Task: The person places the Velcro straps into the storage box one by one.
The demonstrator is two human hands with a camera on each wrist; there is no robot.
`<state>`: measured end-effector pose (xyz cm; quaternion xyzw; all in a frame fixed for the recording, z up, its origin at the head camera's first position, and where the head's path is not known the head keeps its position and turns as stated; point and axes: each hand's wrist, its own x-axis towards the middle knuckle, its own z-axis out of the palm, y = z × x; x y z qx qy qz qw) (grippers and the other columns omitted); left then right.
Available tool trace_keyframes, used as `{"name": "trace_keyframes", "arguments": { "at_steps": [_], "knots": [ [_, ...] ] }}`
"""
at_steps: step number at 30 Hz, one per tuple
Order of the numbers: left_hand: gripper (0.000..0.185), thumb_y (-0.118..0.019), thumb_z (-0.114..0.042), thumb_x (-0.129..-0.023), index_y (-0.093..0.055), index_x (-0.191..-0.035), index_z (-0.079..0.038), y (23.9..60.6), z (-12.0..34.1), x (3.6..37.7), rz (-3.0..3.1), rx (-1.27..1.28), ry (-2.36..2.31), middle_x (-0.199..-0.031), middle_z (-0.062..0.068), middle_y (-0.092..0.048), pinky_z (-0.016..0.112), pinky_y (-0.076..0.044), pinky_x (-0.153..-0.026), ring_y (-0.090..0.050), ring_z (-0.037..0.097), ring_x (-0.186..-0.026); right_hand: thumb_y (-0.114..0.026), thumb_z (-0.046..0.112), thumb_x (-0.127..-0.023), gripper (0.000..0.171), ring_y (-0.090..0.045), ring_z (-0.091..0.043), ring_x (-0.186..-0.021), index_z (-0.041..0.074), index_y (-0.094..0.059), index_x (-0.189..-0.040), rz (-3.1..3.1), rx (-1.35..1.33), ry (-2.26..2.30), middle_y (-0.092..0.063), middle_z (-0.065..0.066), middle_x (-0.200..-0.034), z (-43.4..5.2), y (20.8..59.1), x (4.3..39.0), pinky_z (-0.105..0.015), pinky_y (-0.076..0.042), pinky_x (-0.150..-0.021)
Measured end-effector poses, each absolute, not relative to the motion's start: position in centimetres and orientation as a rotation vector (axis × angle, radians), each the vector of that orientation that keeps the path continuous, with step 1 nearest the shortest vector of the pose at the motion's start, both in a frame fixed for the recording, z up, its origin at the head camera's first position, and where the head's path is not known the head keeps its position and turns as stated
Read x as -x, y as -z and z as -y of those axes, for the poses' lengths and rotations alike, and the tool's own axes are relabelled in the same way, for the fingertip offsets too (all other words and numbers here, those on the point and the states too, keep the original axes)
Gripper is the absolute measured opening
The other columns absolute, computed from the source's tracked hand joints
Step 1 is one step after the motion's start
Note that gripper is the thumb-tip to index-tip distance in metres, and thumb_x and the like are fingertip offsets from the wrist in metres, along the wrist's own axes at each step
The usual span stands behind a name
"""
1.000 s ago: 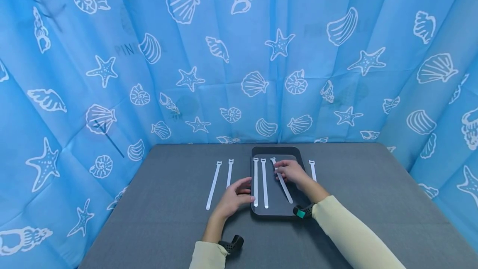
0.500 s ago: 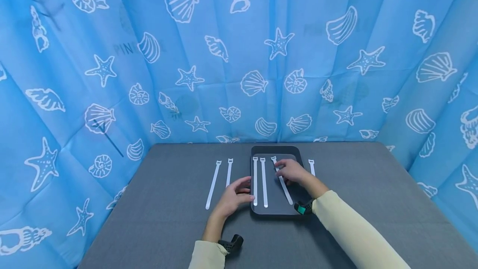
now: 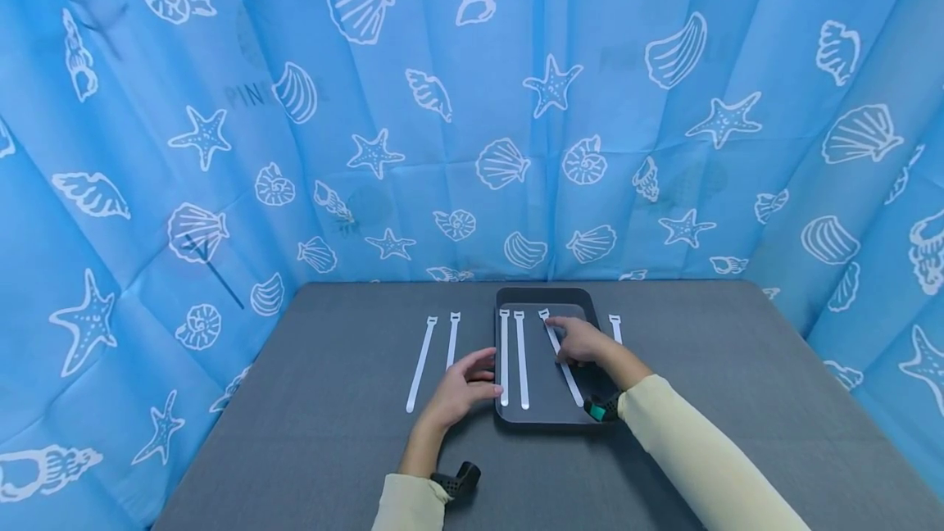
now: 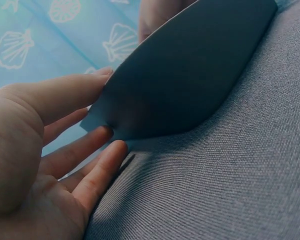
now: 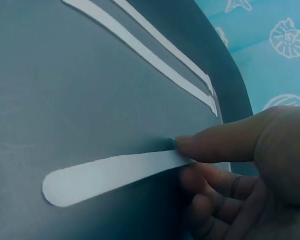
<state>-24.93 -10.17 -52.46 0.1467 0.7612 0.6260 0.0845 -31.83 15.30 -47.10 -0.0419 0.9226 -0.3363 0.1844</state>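
Observation:
A dark grey tray [image 3: 546, 426] stands on the table with several white strap-like cable ties in it. My right hand [image 3: 580, 341] is over the tray's right half and pinches the slanted cable tie [image 3: 571, 383]; its rounded tail [image 5: 85, 182] lies towards the camera in the right wrist view. Two more cable ties, one left [image 3: 505, 359] and one beside it [image 3: 521, 359], lie roughly parallel in the tray. At the tray's left wall, my left hand [image 3: 460, 388] touches it with spread, fairly straight fingers; its thumb [image 4: 82, 92] is by the rim.
Left of the tray, two cable ties lie on the grey table [image 3: 332, 400]: an outer one [image 3: 422, 365] and an inner one [image 3: 453, 338] partly hidden by my left hand. Another cable tie [image 3: 616, 330] lies right of the tray, behind my forearm. A blue shell-patterned curtain [image 3: 457, 146] hangs behind.
My right hand has shifted slightly down and right along the slanted cable tie, whose ends have moved a little to the right. My left hand has stayed at the tray.

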Motion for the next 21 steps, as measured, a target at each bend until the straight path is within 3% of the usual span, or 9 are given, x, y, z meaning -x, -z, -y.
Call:
{"name": "trace_keyframes", "arguments": {
  "at_steps": [10, 15, 21],
  "knots": [
    [0.059, -0.072, -0.01, -0.088, -0.049, -0.142, -0.009, 52.07, 10.05, 24.7, -2.263, -0.452, -1.889, -0.134, 0.014, -0.053, 0.043, -0.048, -0.092, -0.055, 0.03, -0.113, -0.075, 0.004, -0.08, 0.079, -0.057, -0.021, -0.061, 0.003, -0.036, -0.149, -2.634, 0.098, 0.877, -0.056, -0.012, -0.086, -15.14, 47.32, 31.97, -0.028, -0.047, -0.051],
    [0.06, -0.074, -0.013, -0.087, -0.05, -0.142, -0.014, 52.43, 10.14, 24.93, -2.274, -0.43, -1.873, -0.133, 0.008, -0.054, 0.042, -0.048, -0.092, -0.056, 0.024, -0.111, -0.077, 0.008, -0.08, 0.08, -0.054, -0.019, -0.057, 0.002, -0.035, -0.149, -2.6, 0.073, 0.921, -0.056, -0.011, -0.084, -15.27, 47.55, 31.95, -0.028, -0.045, -0.051],
    [0.062, -0.074, -0.013, -0.087, -0.048, -0.143, -0.01, 52.46, 10.25, 25.01, -2.282, -0.449, -1.868, -0.135, 0.014, -0.053, 0.041, -0.049, -0.091, -0.056, 0.027, -0.111, -0.073, 0.002, -0.081, 0.078, -0.054, -0.018, -0.054, 0.002, -0.035, -0.149, -2.554, 0.129, 0.937, -0.058, -0.01, -0.072, -15.35, 47.48, 31.82, -0.026, -0.043, -0.049]
  ]
}}
